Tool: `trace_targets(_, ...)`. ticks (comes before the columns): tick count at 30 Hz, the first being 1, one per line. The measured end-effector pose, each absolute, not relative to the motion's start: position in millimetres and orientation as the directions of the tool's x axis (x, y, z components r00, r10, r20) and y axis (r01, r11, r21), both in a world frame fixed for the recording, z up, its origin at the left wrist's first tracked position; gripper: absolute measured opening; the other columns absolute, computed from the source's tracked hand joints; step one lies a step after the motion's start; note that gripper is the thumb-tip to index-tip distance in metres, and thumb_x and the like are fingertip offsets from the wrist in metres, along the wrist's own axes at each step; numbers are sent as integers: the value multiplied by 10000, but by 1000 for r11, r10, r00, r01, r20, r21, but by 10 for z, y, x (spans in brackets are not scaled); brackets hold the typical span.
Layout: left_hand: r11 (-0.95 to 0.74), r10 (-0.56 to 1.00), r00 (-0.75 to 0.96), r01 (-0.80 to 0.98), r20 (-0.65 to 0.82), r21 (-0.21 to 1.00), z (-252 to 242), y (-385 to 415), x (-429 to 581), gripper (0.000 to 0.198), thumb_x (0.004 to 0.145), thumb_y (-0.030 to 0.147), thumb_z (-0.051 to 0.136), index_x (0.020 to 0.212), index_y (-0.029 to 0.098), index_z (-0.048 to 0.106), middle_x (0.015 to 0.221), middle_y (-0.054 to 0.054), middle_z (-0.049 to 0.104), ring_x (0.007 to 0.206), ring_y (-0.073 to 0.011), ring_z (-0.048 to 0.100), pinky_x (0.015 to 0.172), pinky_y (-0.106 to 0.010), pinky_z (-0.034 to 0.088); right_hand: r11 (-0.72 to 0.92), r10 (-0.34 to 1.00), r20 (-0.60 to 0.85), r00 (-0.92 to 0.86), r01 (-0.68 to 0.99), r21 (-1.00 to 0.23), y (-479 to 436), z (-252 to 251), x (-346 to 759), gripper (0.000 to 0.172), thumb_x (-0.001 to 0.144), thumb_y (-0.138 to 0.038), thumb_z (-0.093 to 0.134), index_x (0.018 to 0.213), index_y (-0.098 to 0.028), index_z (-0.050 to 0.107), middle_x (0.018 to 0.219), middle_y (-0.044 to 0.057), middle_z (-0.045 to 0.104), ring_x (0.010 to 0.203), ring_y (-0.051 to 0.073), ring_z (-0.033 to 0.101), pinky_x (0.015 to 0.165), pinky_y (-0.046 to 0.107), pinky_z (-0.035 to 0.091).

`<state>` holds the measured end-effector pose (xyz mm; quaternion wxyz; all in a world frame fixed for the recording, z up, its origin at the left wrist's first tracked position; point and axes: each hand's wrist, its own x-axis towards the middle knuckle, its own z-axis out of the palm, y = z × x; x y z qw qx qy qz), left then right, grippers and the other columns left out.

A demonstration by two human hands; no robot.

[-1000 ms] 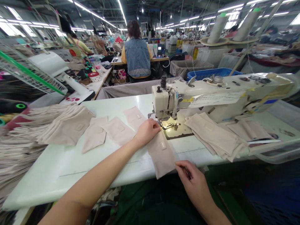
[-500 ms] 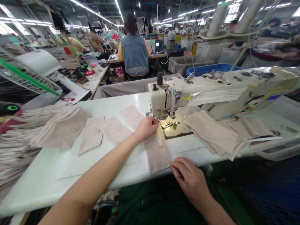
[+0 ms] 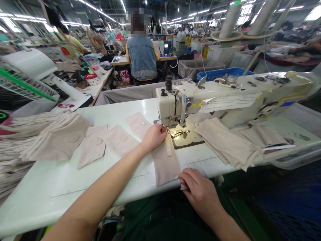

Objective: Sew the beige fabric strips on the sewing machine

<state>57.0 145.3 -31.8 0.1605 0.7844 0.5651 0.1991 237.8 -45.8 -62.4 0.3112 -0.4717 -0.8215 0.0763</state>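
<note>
A beige fabric piece (image 3: 165,165) with a small stitched tab lies on the sewing table, its far end by the presser foot (image 3: 177,133) of the sewing machine (image 3: 169,103). My left hand (image 3: 155,136) is closed in a pinch on the far left edge of that piece, just beside the needle area. At the near right corner, my right hand (image 3: 198,187) pinches the fabric between thumb and fingers. A small shiny sliver shows under those fingers, too little to name. The machine's lamp lights the metal needle plate (image 3: 189,142).
Left of my forearm lie loose beige pieces (image 3: 120,139) and a thick fabric stack (image 3: 57,139). Another pile (image 3: 225,140) rests right of the needle plate. A white fan (image 3: 30,67) stands at the left. Beyond the table, a person in a denim vest (image 3: 141,55) sits facing away.
The whole view has shifted slightly, so the scene sits a little further left. Both hands keep their holds on the fabric, and the shiny sliver under my right fingers now shows more.
</note>
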Motion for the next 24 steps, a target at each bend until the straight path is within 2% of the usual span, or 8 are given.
trace_targets(9, -316, 947, 297, 811, 120, 492, -320, 1450, 547, 157, 801, 162, 547, 674, 158, 639, 715, -50, 672, 639, -162, 571, 610, -255, 367, 543, 820, 447, -358, 735, -406, -444, -585, 2363, 211, 899, -56, 421, 951, -180, 585, 899, 69, 637, 777, 199, 588, 660, 294, 420)
trace_targets(13, -294, 954, 284, 829, 95, 476, -309, 1461, 550, 177, 819, 181, 547, 678, 152, 651, 695, -55, 665, 614, -162, 565, 587, -260, 353, 536, 827, 423, -370, 744, -398, -442, -598, 2368, 227, 861, -38, 433, 950, -182, 585, 896, 65, 634, 772, 199, 585, 650, 291, 417)
trace_targets(17, -278, 958, 278, 855, 67, 437, -281, 1459, 578, 165, 826, 160, 537, 736, 148, 674, 732, -64, 671, 651, -175, 592, 613, -267, 390, 523, 836, 411, -363, 754, -397, -419, -601, 2370, 231, 823, -24, 473, 940, -189, 585, 905, 62, 632, 776, 198, 583, 652, 287, 422)
trace_targets(20, -332, 943, 306, 882, 130, 335, -263, 1401, 571, 154, 854, 176, 532, 809, 151, 677, 841, -86, 673, 780, -205, 619, 687, -283, 448, 513, 844, 393, -365, 764, -391, -400, -587, 2368, 222, 809, -25, 514, 930, -194, 592, 900, 55, 630, 779, 200, 585, 642, 284, 427)
trace_targets(24, -370, 895, 334, 926, 297, 72, -249, 1295, 401, 209, 918, 303, 542, 988, 151, 667, 1110, -140, 632, 1062, -290, 569, 890, -382, 477, 508, 849, 375, -371, 768, -390, -381, -532, 2366, 232, 800, -17, 523, 927, -190, 610, 919, 58, 645, 795, 204, 604, 638, 283, 458)
